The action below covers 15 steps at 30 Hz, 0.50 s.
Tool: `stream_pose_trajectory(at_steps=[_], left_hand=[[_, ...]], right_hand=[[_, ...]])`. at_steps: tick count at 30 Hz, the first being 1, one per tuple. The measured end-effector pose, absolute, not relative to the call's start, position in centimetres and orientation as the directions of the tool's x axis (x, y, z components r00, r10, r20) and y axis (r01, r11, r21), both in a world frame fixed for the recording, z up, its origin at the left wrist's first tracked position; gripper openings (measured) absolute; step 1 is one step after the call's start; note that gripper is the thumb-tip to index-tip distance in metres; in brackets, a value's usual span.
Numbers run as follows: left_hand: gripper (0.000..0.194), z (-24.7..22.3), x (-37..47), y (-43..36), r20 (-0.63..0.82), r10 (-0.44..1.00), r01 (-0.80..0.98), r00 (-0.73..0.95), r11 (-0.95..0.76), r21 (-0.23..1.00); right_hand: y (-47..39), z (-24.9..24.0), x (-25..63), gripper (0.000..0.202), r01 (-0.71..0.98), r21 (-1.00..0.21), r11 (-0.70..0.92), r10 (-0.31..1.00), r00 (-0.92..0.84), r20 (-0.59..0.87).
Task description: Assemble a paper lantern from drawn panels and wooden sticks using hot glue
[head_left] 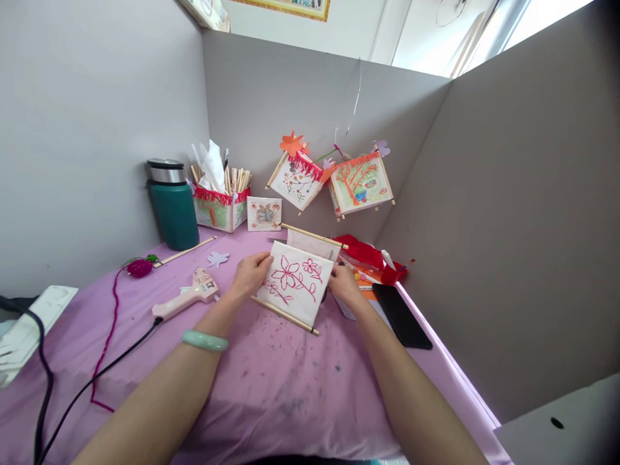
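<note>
A white square panel with pink flowers is held up, tilted, at the middle of the table. My left hand, below a pale green bangle, pinches its left edge. At the right edge, my right hand has its fingers closed on the panel, partly hidden behind it. One wooden stick runs along the panel's bottom. Behind it, another wooden stick tops a second white panel, mostly covered. Whether the two panels are joined, I cannot tell.
On the left are a pink glue gun with a black cord, magenta yarn and a green bottle. A decorated box holds sticks and tissues. Two drawn lanterns hang behind. A black phone lies right, near red material.
</note>
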<state>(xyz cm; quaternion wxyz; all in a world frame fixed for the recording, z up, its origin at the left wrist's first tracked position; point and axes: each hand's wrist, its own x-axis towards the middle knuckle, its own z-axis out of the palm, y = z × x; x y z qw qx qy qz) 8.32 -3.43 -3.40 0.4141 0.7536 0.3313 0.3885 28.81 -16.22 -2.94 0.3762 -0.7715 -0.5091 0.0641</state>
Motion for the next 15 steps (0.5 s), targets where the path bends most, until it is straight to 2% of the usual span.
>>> stream_pose_trajectory(at_steps=[7,11,13,15], left_hand=[[0.035,-3.1,8.3,-3.7,0.311,0.822,0.162,0.477,-0.43,0.888],[0.038,-3.2,8.2,-3.7,0.309,0.823,0.154,0.476,-0.424,0.893],[0.038,-3.3,8.2,-3.7,0.309,0.822,0.154,0.479,-0.425,0.892],[0.038,-3.3,8.3,-3.7,0.308,0.819,0.16,0.484,-0.43,0.889]], right_hand=[[-17.2,-3.3,28.6,0.022,0.742,-0.633,-0.221,0.844,0.471,0.258],[-19.3,-2.3,28.0,0.03,0.771,-0.585,-0.252,0.778,0.521,0.352],[-20.6,-1.9,27.2,0.043,0.725,-0.665,-0.178,0.801,0.499,0.33],[-21.8,-2.0,26.1,0.049,0.644,-0.759,-0.098,0.881,0.41,0.235]])
